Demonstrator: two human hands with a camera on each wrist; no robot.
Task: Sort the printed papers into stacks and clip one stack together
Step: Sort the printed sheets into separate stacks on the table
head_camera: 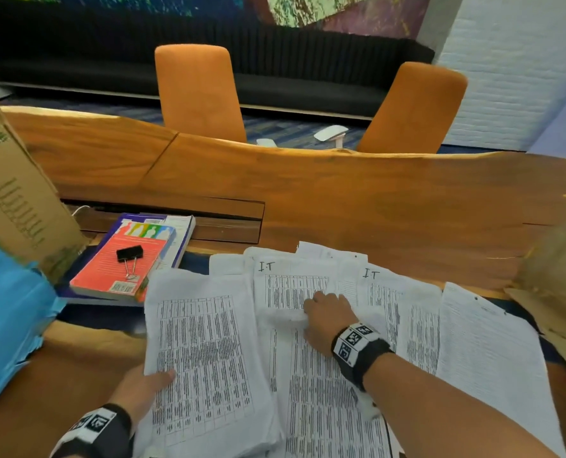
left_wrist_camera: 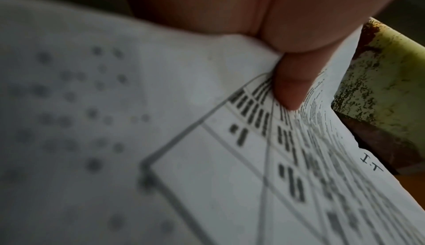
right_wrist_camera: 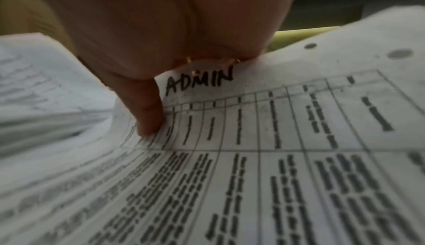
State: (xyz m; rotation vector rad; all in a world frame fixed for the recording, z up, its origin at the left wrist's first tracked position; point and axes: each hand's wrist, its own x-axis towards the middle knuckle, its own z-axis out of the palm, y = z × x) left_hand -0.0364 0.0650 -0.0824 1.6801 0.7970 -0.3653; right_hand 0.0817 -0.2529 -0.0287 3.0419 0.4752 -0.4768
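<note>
**Two hands sorting printed sheets on a wooden table, with the binder clip waiting at upper left**

A person sits at a long wooden table (head_camera: 374, 200), seen from their own head looking down. Printed papers covered in tables of text are fanned out in front of them, overlapping from the middle to the right.

The left hand (head_camera: 142, 388) grasps the near left edge of one stack (head_camera: 205, 358), thumb curled on top of the sheets and the other fingers hidden beneath. This stack runs lengthwise away from the person, leaning slightly to the left. The left wrist view shows the thumb (left_wrist_camera: 292, 85) pressed onto the printed table.

The right hand (head_camera: 327, 319) lies palm down, further out, on the spread of loose sheets (head_camera: 311, 408) just right of the held stack. Its fingers are bent and out of sight from above. The right wrist view shows a finger (right_wrist_camera: 147, 114) pushing into a sheet marked "ADMIN" (right_wrist_camera: 200, 81), which lifts and curls around it. The hand appears to be pinching up that sheet, though the full grip is hidden. Two sheets beyond bear a handwritten "I.T" (head_camera: 267, 266).

The black binder clip (head_camera: 129, 258) lies on a red book (head_camera: 123, 262), beyond and to the left of the held stack, well apart from both hands. The left hand is the nearer one. Sorting looks unfinished, so clipping is probably some way off.
</note>
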